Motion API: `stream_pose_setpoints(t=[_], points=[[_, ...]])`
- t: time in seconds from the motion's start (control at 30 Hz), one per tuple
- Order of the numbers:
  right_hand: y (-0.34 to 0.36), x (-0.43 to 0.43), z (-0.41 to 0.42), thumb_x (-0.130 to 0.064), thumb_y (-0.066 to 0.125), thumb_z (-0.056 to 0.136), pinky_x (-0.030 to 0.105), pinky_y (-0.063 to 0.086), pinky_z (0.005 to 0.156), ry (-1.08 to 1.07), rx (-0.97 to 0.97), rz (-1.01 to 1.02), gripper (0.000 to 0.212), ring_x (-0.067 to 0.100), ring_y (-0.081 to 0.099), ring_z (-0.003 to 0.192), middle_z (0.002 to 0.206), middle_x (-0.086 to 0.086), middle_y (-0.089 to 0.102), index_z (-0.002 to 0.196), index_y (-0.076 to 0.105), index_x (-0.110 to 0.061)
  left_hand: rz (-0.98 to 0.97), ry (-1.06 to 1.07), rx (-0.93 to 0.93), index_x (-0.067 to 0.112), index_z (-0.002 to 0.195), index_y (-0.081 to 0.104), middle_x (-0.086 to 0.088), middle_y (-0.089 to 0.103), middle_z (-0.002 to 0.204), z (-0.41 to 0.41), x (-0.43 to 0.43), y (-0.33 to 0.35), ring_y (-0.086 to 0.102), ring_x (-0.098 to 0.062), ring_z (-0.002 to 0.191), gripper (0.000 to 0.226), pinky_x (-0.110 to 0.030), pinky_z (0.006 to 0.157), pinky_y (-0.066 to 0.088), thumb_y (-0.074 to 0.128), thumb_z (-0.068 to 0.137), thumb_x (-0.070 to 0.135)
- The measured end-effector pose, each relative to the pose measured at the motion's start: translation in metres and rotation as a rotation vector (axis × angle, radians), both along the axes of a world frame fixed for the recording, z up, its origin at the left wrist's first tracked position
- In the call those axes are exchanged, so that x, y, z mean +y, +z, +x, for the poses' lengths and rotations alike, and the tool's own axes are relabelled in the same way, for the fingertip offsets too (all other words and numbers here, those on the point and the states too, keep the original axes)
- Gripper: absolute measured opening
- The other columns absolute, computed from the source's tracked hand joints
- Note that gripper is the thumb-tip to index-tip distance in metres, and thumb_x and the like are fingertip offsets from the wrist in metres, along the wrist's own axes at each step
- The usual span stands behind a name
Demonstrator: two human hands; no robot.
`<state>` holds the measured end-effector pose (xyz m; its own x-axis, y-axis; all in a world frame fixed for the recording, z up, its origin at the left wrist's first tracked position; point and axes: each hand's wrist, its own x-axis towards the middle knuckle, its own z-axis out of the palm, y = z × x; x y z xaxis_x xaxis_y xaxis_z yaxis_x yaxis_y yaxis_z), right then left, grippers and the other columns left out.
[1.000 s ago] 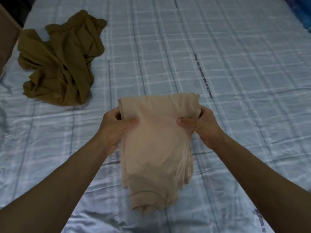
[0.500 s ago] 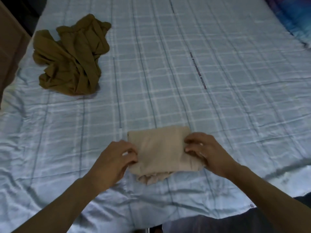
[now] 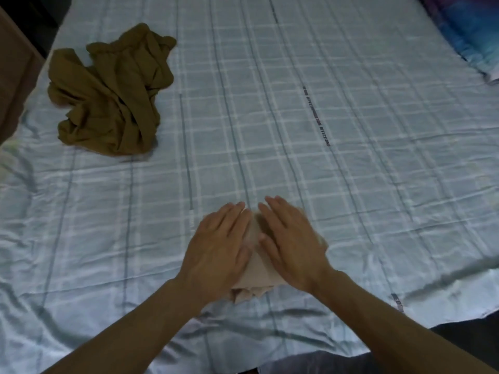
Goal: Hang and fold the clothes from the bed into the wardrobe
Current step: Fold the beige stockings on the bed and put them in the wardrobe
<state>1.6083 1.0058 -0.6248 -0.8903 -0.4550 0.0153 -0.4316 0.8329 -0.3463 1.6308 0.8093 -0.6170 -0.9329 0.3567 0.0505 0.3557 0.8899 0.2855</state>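
Note:
A folded beige garment (image 3: 258, 276) lies on the light blue checked bedsheet (image 3: 270, 117) near the bed's front edge. Both my hands lie flat on top of it with straight fingers and cover most of it. My left hand (image 3: 218, 249) presses its left half and my right hand (image 3: 291, 244) presses its right half. Only a strip between the hands and a rumpled lower edge of the garment show. An olive-brown garment (image 3: 113, 95) lies crumpled at the far left of the bed.
A brown wooden panel (image 3: 13, 76) stands beside the bed at the left edge. A blue patterned pillow or cover (image 3: 469, 28) lies at the top right corner. The bed's front edge runs along the bottom right.
The beige garment went from held up and hanging, to folded on the bed and pinched at its sides. Now both hands have let go and lie flat on top of it.

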Motion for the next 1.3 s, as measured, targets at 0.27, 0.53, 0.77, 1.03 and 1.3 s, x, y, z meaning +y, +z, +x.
stream_pose_setpoints(t=[0.27,0.53,0.77,1.03,1.3], points=[[-0.056,0.0,-0.001,-0.054,0.025,0.102,0.048,0.013,0.122,0.019,-0.036,0.141,0.064,0.022,0.007,0.154,0.165,0.004,0.019,0.156,0.027,-0.02,-0.124,-0.048,-0.212,0.017,0.158,0.007,-0.004,0.004,0.166,-0.005,-0.012,-0.067,-0.001,-0.02,0.153,0.071,-0.05,0.123,0.013,0.021,0.101,0.057],[-0.052,0.002,-0.015,-0.056,0.026,0.1,0.05,0.016,0.12,0.03,-0.124,0.095,0.064,0.023,0.019,0.151,0.161,0.003,0.029,0.155,0.03,-0.023,-0.05,-0.041,-0.258,0.014,0.155,0.028,-0.009,0.031,0.159,-0.019,-0.01,-0.058,0.028,-0.027,0.147,0.074,-0.05,0.119,0.021,0.023,0.098,0.062],[-0.019,0.03,-0.072,-0.065,0.051,0.09,0.034,0.037,0.1,0.057,-0.396,0.097,0.061,0.015,0.048,0.113,0.125,-0.005,0.053,0.139,0.046,-0.029,-0.069,0.045,-0.397,0.028,0.138,0.044,0.005,0.051,0.125,-0.067,-0.02,-0.04,0.048,-0.019,0.112,0.079,-0.038,0.096,0.036,0.03,0.076,0.075],[0.014,0.022,-0.088,-0.062,0.065,0.083,0.036,0.049,0.084,0.116,-0.616,0.141,0.053,0.015,0.053,0.091,0.106,-0.004,0.049,0.12,0.054,-0.026,0.067,0.074,-0.407,0.027,0.11,0.049,0.011,0.048,0.098,-0.059,-0.009,-0.006,0.052,-0.016,0.092,0.024,-0.032,0.077,0.032,0.054,0.092,0.043],[0.101,-0.017,-0.079,-0.063,0.058,0.087,0.028,0.042,0.073,0.175,-0.214,0.092,0.051,0.013,0.054,0.095,0.113,-0.009,0.051,0.124,0.049,-0.03,0.158,0.181,-0.042,0.019,0.102,0.064,0.003,0.062,0.091,-0.037,-0.046,0.091,0.058,-0.021,0.074,0.019,-0.037,0.065,0.046,0.058,0.087,0.03]])
